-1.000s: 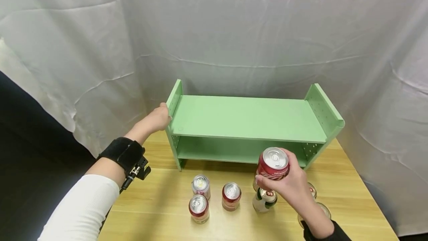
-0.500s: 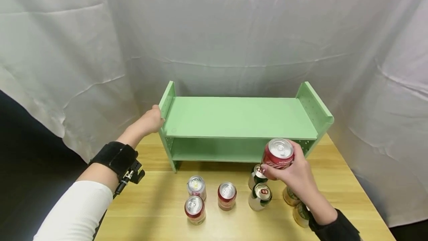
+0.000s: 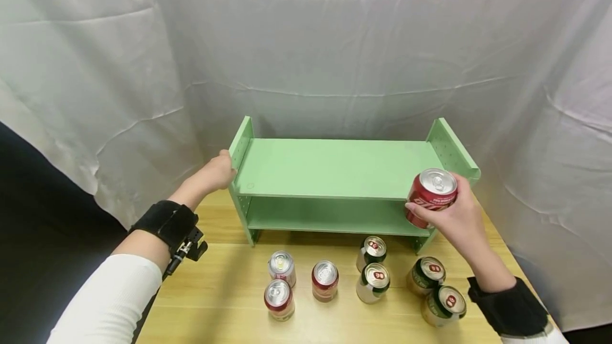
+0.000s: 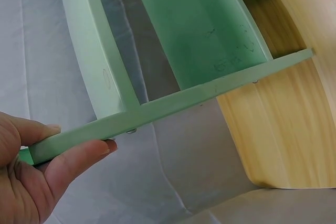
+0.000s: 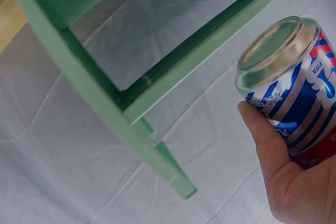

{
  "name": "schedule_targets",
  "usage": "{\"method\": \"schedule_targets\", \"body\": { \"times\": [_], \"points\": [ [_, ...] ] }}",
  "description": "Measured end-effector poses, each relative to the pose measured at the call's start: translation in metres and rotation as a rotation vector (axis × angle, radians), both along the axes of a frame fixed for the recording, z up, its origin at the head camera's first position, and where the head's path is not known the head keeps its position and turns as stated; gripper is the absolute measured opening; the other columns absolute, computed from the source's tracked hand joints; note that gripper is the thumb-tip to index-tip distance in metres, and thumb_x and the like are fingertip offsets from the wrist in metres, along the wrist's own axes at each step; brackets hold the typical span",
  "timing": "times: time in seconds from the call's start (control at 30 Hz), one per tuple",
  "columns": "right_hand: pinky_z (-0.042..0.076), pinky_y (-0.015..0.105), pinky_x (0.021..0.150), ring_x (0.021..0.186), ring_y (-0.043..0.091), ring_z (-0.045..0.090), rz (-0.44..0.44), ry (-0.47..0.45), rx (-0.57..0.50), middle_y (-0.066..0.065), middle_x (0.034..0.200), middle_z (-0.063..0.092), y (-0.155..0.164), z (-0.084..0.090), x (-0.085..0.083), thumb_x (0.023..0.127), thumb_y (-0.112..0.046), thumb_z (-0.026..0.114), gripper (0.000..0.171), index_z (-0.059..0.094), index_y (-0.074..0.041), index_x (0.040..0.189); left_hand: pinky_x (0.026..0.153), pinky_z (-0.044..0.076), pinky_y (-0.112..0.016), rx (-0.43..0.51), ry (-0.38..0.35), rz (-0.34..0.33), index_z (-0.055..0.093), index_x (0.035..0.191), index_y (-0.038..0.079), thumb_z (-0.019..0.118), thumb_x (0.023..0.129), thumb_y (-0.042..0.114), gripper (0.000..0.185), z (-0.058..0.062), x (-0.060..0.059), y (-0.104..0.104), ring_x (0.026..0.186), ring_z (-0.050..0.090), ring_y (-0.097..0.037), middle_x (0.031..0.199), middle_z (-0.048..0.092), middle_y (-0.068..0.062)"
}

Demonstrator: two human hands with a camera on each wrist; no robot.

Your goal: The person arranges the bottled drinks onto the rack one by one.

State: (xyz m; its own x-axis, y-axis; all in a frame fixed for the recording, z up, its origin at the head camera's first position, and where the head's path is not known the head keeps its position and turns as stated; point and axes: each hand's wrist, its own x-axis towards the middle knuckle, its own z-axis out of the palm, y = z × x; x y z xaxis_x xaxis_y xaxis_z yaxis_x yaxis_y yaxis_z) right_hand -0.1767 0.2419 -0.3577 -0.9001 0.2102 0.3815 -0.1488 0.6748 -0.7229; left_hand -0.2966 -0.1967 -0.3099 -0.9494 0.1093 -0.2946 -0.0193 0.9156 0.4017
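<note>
A two-tier green shelf [image 3: 330, 166] stands on the table. My left hand [image 3: 217, 172] holds its left side panel; in the left wrist view, thumb and fingers pinch the upper end of that panel [image 4: 173, 100] from both faces. My right hand [image 3: 464, 222] grips a red soda can [image 3: 432, 198], held upright in front of the shelf's right end and overlapping the upper board's front edge in the head view. The right wrist view shows the can's [image 5: 302, 103] blue-striped side and concave base, near the green upright [image 5: 100, 93].
Before the shelf stand a pinkish can [image 3: 281, 267], two red-rimmed cans [image 3: 279, 301] [image 3: 325, 280], two white-and-green cans [image 3: 372, 252] [image 3: 373, 283] and two gold-and-green cans [image 3: 425, 276] [image 3: 443, 306]. A grey-white curtain [image 3: 334, 41] hangs behind the wooden table [image 3: 229, 301].
My right hand has carried the red soda can up and to the right, toward the shelf's right end. The left hand keeps its hold on the side panel.
</note>
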Motion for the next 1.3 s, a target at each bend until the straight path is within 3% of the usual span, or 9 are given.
{"method": "schedule_targets", "body": {
  "times": [0.1,0.2,0.47,0.77,0.9,1.3],
  "points": [
    [0.045,0.051,0.085,0.112,0.038,0.051,-0.016,-0.010,-0.006,0.024,0.124,0.051,0.004,0.001,-0.005,0.066,-0.030,0.086,0.096,0.031,0.000,0.139,0.051,0.039,-0.025,-0.007,0.010,-0.004,0.004,0.137,-0.021,0.035,0.095,0.007,0.058,-0.001,-0.001,-0.003,0.056,0.042,-0.016,0.071,0.043,-0.009],
    [0.043,0.056,0.087,0.113,0.039,0.050,-0.019,-0.018,-0.028,0.025,0.125,0.050,0.007,0.000,-0.010,0.067,-0.030,0.086,0.096,0.030,0.000,0.140,0.051,0.039,-0.025,-0.006,0.014,-0.007,0.009,0.134,-0.021,0.035,0.094,0.006,0.055,-0.003,-0.002,-0.006,0.056,0.042,-0.016,0.072,0.043,-0.010],
    [0.041,0.058,0.089,0.115,0.042,0.047,-0.036,-0.054,-0.040,0.028,0.126,0.047,0.017,0.000,-0.026,0.070,-0.031,0.083,0.097,0.026,0.001,0.142,0.051,0.040,-0.025,0.005,0.007,-0.015,0.008,0.134,-0.022,0.035,0.092,0.004,0.056,-0.006,-0.001,-0.006,0.057,0.043,-0.017,0.072,0.044,-0.011],
    [0.041,0.055,0.094,0.118,0.038,0.045,0.011,-0.087,-0.136,0.025,0.129,0.045,0.014,0.003,-0.054,0.072,-0.032,0.081,0.095,0.025,-0.001,0.142,0.053,0.041,-0.026,0.044,0.014,0.023,0.010,0.133,-0.020,0.035,0.093,0.004,0.053,0.000,0.004,-0.015,0.060,0.044,-0.018,0.076,0.044,-0.012],
    [0.040,0.056,0.095,0.118,0.039,0.045,0.019,-0.092,-0.132,0.026,0.129,0.045,0.013,0.004,-0.065,0.072,-0.032,0.081,0.095,0.025,-0.001,0.142,0.053,0.040,-0.026,0.046,0.013,0.023,0.010,0.133,-0.021,0.034,0.092,0.003,0.054,-0.001,0.006,-0.018,0.061,0.044,-0.018,0.075,0.043,-0.011],
    [0.038,0.060,0.096,0.120,0.042,0.042,0.047,-0.126,-0.117,0.029,0.131,0.043,0.013,0.002,-0.076,0.073,-0.031,0.081,0.099,0.022,0.001,0.144,0.051,0.039,-0.025,0.014,0.009,0.011,-0.001,0.137,-0.022,0.034,0.093,0.005,0.062,-0.004,0.007,-0.016,0.055,0.043,-0.016,0.069,0.044,-0.009]
  ]
}}
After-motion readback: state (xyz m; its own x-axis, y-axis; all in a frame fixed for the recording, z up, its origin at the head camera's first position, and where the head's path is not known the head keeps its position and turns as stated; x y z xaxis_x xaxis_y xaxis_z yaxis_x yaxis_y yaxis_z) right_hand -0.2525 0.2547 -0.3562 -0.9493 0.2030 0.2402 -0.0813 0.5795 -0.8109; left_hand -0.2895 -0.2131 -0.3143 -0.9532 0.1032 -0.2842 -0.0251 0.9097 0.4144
